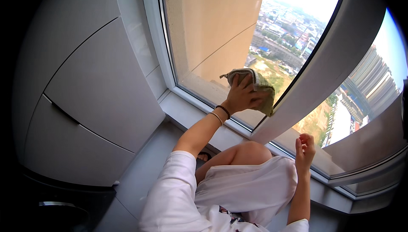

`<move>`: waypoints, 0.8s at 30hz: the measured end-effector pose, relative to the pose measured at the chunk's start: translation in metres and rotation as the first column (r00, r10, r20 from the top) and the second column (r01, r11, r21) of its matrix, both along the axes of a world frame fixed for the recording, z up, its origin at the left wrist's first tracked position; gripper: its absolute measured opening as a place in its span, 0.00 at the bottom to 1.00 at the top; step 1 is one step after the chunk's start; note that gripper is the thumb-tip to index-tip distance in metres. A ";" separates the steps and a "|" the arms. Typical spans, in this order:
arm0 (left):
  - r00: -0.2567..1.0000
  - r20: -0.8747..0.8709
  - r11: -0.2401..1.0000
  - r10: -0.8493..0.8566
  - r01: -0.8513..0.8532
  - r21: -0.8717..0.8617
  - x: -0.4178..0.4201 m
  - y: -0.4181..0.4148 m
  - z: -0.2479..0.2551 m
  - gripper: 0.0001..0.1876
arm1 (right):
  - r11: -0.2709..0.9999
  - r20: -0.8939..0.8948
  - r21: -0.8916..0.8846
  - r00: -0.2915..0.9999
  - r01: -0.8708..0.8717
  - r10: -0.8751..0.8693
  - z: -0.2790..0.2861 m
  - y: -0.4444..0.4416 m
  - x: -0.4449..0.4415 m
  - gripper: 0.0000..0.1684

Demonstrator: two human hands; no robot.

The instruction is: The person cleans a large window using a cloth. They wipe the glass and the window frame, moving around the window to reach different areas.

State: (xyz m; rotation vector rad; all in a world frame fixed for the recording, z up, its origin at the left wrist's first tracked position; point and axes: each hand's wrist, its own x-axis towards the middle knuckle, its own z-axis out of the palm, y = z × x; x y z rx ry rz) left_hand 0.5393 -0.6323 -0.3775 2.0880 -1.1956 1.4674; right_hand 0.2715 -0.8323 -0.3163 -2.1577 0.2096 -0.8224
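With my left hand (244, 95) I hold a folded green and grey cloth (266, 96) flat against the lower part of a window pane (223, 18), close to the white upright of the frame. The fingers lie spread over the cloth, and a loop sticks out at its upper left corner. Two bracelets circle that wrist. My right hand (305, 150) is raised in front of the right-hand pane (314, 120), its fingers loosely curled and nothing in it. Whether it touches the glass cannot be told.
The wide white mullion (322, 53) parts the two panes. A white sill ledge (191, 111) runs below them. Pale cabinet fronts (92, 82) stand at the left, with a dark appliance (63, 206) at the lower left. My bent knee (251, 152) is close to the ledge, over the tiled floor (143, 165).
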 end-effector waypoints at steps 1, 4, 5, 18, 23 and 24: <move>1.000 -0.001 0.999 0.022 -0.022 -0.043 0.006 0.005 0.028 0.21 | 0.999 0.036 0.012 0.999 -0.039 0.039 0.005 0.006 0.005 0.06; 0.998 0.007 0.959 0.060 -0.056 -0.277 0.025 0.021 0.134 0.25 | 0.990 0.108 0.046 0.986 -0.136 0.131 0.010 0.023 0.019 0.07; 0.997 0.034 0.936 0.070 -0.054 -0.348 0.036 0.030 0.169 0.27 | 0.984 0.110 0.060 0.981 -0.167 0.159 0.011 0.028 0.024 0.08; 0.984 -0.171 0.703 0.054 -0.159 -0.693 0.138 0.148 0.166 0.33 | 0.932 0.111 0.226 0.958 -0.284 0.265 -0.021 0.042 0.054 0.10; 0.892 -0.448 0.505 -0.061 -0.360 -0.785 0.155 0.161 -0.016 0.37 | 0.939 0.046 0.233 0.967 -0.253 0.249 -0.017 0.045 0.055 0.08; 0.893 -0.437 0.428 -0.106 -0.356 -0.831 0.156 0.151 -0.059 0.37 | 0.945 0.051 0.211 0.968 -0.250 0.244 -0.015 0.047 0.055 0.08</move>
